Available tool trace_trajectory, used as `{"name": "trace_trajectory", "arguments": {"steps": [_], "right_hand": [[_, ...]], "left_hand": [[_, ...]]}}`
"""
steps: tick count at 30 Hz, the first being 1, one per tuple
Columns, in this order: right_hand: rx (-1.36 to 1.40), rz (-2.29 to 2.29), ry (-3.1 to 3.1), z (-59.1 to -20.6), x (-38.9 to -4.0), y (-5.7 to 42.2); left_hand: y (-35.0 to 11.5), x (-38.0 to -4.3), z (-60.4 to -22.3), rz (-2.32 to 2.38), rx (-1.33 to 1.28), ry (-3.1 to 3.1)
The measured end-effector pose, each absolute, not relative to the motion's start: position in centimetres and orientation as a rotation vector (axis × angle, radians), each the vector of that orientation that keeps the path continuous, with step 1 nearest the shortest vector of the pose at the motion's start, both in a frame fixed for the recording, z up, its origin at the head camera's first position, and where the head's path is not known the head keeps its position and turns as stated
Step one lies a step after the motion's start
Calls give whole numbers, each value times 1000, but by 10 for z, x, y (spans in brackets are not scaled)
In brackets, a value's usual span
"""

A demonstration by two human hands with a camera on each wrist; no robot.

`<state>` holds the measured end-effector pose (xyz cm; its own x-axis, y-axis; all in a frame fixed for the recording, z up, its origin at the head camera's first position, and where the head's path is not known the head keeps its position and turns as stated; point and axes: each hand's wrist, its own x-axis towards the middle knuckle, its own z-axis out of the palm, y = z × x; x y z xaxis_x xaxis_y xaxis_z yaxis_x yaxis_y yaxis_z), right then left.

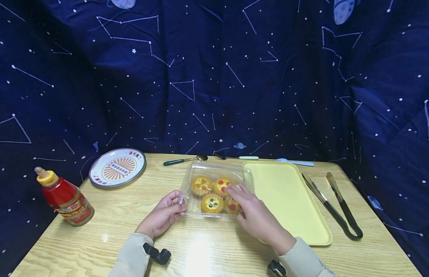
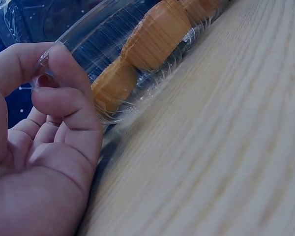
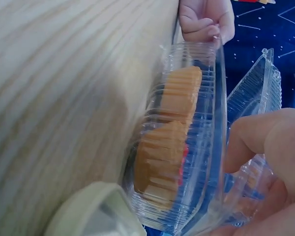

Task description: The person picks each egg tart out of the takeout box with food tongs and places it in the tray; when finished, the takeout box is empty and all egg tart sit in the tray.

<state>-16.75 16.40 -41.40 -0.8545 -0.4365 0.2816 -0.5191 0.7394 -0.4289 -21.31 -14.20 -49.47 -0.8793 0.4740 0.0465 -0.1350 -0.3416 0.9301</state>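
Between the side edges of the tan, wood-grained counter [image 1: 124, 204], a clear, colourless rectangular plastic box [image 1: 193, 207] shows round yellow tarts [image 1: 202, 186] bearing orange wedges, red spots or dark blue dots. Nearer the left edge are a yellow-capped red squeeze bottle [image 1: 74, 204] and a round white plate [image 1: 117, 168] with a blue rim, orange rays and red characters; nearer the right, a plain pale-yellow rectangular tray [image 1: 287, 200] and black-handled metal tongs [image 1: 335, 215]. Past the far edge, navy fabric [image 1: 214, 115] carries white stars and constellation lines.
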Motion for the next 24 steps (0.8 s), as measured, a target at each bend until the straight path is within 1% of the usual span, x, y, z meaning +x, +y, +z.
{"name": "trace_trajectory", "arguments": {"steps": [15, 20, 24], "right_hand": [[823, 898, -2778, -401, -179, 176], [847, 861, -2788, -396, -182, 181], [911, 789, -2744, -392, -184, 184]], "left_hand": [[-143, -214, -494, 2282, 452, 1527], [-146, -214, -495, 2286, 469, 1503], [-144, -213, -494, 2268, 435, 1510]]}}
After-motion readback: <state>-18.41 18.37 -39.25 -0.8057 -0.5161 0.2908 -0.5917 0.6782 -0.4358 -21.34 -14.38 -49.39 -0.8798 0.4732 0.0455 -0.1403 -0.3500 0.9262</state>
